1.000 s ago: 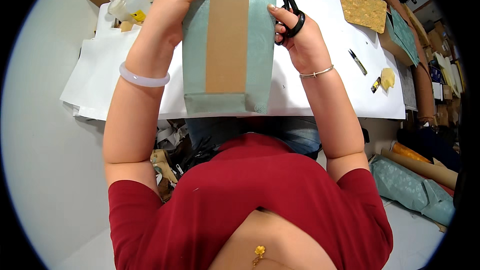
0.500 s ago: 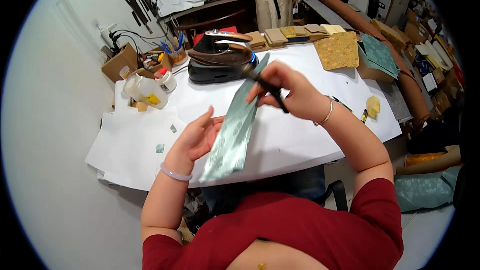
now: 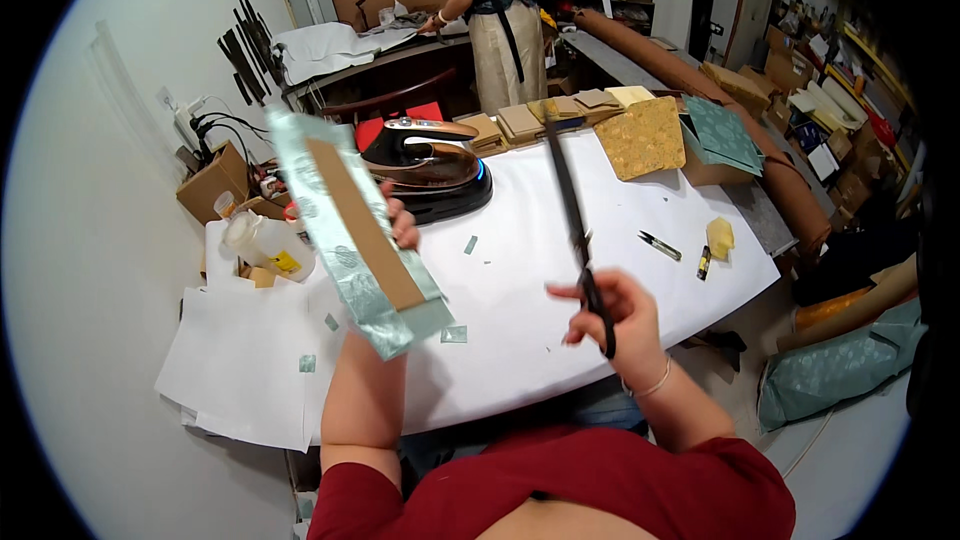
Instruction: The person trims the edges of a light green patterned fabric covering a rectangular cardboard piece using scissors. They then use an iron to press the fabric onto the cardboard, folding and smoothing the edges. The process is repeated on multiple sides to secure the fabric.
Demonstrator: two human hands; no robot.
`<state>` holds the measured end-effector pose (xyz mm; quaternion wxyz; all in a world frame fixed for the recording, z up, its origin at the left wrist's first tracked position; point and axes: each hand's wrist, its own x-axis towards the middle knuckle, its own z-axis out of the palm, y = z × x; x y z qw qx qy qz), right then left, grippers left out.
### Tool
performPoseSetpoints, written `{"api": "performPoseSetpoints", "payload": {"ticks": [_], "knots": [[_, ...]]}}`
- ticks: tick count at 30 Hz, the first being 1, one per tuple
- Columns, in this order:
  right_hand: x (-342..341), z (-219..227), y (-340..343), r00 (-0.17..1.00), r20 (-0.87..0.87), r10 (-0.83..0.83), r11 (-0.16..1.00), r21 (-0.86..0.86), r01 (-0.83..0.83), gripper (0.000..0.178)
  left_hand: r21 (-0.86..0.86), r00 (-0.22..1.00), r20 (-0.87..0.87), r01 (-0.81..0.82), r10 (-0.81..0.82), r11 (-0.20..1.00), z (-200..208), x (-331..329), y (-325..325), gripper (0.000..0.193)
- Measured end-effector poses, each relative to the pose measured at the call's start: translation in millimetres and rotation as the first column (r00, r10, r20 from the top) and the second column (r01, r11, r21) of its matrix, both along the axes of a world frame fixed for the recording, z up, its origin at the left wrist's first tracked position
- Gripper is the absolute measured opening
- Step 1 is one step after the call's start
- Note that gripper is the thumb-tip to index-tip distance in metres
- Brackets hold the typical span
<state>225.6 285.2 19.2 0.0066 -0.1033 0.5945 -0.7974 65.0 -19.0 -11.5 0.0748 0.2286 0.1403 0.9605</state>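
My left hand (image 3: 402,220) holds up a pale green, shiny fabric strip (image 3: 322,215) at the left, over the table. A narrower brown cardboard strip (image 3: 362,225) lies lengthwise on it, fabric showing on both sides. Only some fingers show at its right edge; the rest of the hand is behind. In my right hand (image 3: 632,325) is a pair of black scissors (image 3: 568,185), blades pointing up and blurred, apart from the fabric. Small green scraps (image 3: 453,334) lie on the white table covering (image 3: 510,370) below.
An iron (image 3: 425,155) stands behind the strip. A plastic jar (image 3: 265,245) is at the left. Right lie small snips (image 3: 660,245), a yellow lump (image 3: 719,238) and a small tube (image 3: 704,262). Boards (image 3: 640,137) line the back edge. Another person (image 3: 500,30) works beyond.
The fabric strip has moved left and up, and its cardboard side now shows. My right hand has let go of the fabric and moved down and right with the scissors. New scraps show on the table.
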Motion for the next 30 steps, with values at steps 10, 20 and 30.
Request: {"api": "performPoseSetpoints", "payload": {"ticks": [10, 20, 30], "knots": [[24.6, -44.8, -31.9, 0.970, 0.022, 0.243, 0.824, 0.524, -0.218, 0.043, 0.139, 0.837, -0.517, -0.127, 0.181, 0.982, -50.0, -115.3, -108.5, 0.061], [9.1, -45.8, -54.2, 0.937, -0.051, 0.345, 0.744, 0.624, -0.240, 0.062, 0.149, 0.815, -0.563, -0.063, 0.137, 0.987, -21.9, -102.6, -127.2, 0.058], [10.5, -47.8, -59.0, 0.942, -0.041, 0.334, 0.764, 0.598, -0.245, 0.061, 0.206, 0.798, -0.582, -0.041, 0.156, 0.978, -26.5, -103.2, -127.9, 0.056]]}}
